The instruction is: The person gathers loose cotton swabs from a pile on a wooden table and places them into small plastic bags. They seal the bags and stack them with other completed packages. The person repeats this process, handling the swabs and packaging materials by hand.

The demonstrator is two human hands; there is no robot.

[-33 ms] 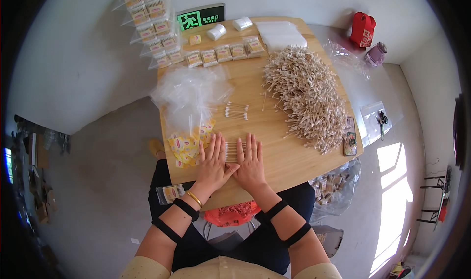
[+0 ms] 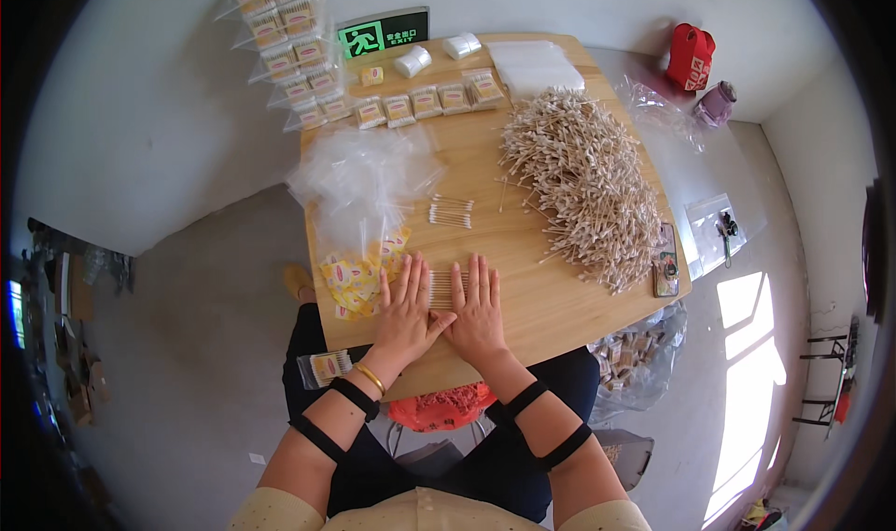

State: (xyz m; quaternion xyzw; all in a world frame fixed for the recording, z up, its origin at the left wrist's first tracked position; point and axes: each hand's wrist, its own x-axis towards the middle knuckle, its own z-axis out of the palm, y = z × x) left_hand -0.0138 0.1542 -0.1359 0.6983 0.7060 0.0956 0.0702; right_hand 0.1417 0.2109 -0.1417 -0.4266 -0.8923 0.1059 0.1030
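Both of my hands lie flat near the front edge of the wooden table (image 2: 523, 316). Between them is a row of cotton swabs (image 2: 441, 289), partly covered by the fingers. My left hand (image 2: 403, 309), with a gold bangle at its wrist, is open at the row's left end, fingers stretched forward. At the right end my right hand (image 2: 478, 309) is likewise open and outstretched; the two thumbs come close together below the row. Just beyond lies a smaller group of swabs (image 2: 451, 212). Yellow printed paper cards (image 2: 350, 284) lie beside my left hand.
A big heap of cotton swabs (image 2: 583, 181) covers the right side, with a phone (image 2: 665, 260) by it. Clear plastic bags (image 2: 364, 181) lie at left. Packed swab bundles (image 2: 427, 102) line the back; more packs (image 2: 297, 50) stack at far left. One pack (image 2: 329, 367) sits at the front-left edge.
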